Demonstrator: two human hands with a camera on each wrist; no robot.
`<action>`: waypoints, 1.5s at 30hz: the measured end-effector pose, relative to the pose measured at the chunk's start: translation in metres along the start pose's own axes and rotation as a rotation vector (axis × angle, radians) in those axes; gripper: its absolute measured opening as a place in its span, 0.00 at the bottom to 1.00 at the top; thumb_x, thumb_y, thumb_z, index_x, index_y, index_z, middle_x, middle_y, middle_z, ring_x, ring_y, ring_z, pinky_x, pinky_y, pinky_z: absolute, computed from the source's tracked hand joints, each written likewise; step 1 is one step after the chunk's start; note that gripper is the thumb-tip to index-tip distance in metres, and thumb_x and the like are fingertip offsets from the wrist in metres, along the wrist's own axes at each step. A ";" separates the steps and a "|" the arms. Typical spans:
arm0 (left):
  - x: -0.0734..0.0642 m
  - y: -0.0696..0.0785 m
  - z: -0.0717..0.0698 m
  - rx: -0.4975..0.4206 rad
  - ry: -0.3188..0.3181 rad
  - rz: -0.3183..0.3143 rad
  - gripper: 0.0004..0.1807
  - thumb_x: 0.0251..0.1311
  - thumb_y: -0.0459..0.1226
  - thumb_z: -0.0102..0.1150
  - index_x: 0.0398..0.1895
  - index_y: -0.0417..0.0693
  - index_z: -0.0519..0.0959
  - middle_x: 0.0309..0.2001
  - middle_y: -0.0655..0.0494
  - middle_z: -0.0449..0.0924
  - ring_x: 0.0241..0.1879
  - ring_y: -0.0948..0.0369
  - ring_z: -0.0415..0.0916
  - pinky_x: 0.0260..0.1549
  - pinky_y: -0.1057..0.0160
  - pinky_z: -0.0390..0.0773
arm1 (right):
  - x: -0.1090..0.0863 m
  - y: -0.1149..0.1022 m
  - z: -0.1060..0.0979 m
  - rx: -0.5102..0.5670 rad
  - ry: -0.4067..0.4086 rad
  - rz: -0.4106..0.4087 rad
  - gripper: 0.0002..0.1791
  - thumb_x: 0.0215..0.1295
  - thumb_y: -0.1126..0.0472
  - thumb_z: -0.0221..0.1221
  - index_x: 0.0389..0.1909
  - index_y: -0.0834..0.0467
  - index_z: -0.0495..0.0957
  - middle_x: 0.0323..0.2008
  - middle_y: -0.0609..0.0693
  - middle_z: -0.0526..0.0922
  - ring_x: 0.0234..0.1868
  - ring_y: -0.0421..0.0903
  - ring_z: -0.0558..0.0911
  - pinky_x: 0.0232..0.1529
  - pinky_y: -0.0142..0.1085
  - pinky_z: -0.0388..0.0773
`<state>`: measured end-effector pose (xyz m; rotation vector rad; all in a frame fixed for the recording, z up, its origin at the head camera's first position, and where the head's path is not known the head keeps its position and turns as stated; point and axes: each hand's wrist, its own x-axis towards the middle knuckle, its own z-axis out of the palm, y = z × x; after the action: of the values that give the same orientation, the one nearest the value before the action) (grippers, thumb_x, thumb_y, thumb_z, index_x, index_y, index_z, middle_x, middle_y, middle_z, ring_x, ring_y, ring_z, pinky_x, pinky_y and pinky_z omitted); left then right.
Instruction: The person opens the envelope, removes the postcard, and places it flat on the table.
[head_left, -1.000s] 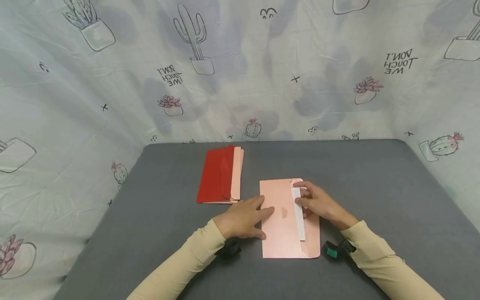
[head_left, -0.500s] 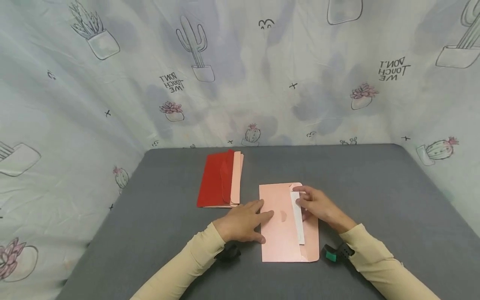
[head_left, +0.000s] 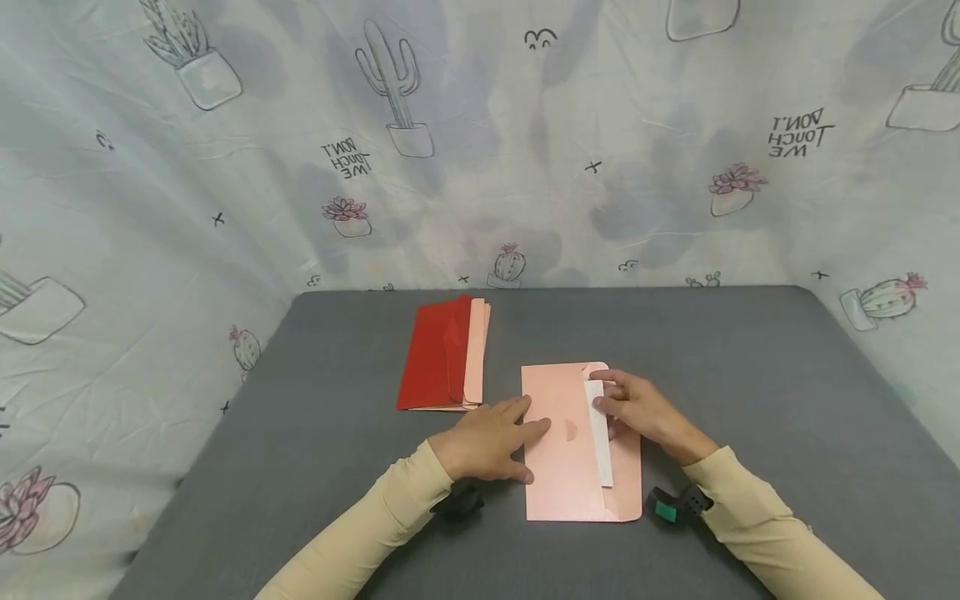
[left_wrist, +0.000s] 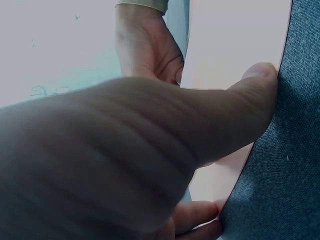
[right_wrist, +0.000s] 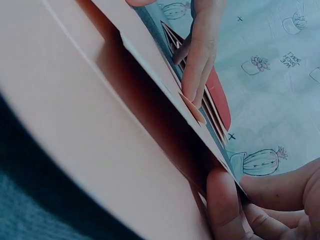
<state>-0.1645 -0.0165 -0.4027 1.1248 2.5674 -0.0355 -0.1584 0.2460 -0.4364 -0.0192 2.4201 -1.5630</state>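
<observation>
A pink envelope [head_left: 551,475] lies on the grey table, its rounded flap folded out to the right. A strip of white paper [head_left: 601,450] shows along its mouth; the rest is hidden inside. My left hand [head_left: 483,442] rests with spread fingers on the envelope's left edge. In the left wrist view the left thumb [left_wrist: 250,95] lies along that edge. At the upper end of the mouth, my right hand [head_left: 637,408] pinches the white paper between thumb and fingers. In the right wrist view, the envelope's mouth [right_wrist: 150,105] gapes with a dark interior.
A red envelope [head_left: 431,358] with several pink ones [head_left: 476,354] under it lies behind the left hand. Dark wrist straps hang by both sleeves. A curtain [head_left: 480,150] printed with cacti closes off the back and sides of the grey table [head_left: 337,467].
The view shifts slightly with the head. Both hands, the envelope and the white paper stay essentially as they were.
</observation>
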 end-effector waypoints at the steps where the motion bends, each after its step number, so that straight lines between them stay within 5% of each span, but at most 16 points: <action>1: 0.000 0.000 -0.001 -0.003 0.000 -0.002 0.42 0.59 0.55 0.69 0.77 0.67 0.64 0.79 0.49 0.59 0.77 0.52 0.59 0.72 0.47 0.66 | 0.000 0.000 0.000 -0.005 0.003 -0.002 0.32 0.71 0.62 0.59 0.72 0.65 0.63 0.37 0.56 0.86 0.24 0.46 0.83 0.32 0.39 0.83; 45: -0.002 0.000 -0.001 -0.008 0.004 0.004 0.41 0.59 0.55 0.69 0.76 0.67 0.65 0.79 0.49 0.59 0.77 0.52 0.59 0.72 0.47 0.66 | 0.002 0.003 -0.012 -0.015 0.046 0.008 0.30 0.69 0.64 0.59 0.69 0.68 0.64 0.33 0.53 0.86 0.19 0.44 0.81 0.27 0.37 0.81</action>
<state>-0.1634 -0.0173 -0.4009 1.1285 2.5663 -0.0226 -0.1624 0.2580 -0.4343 0.0234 2.4637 -1.5585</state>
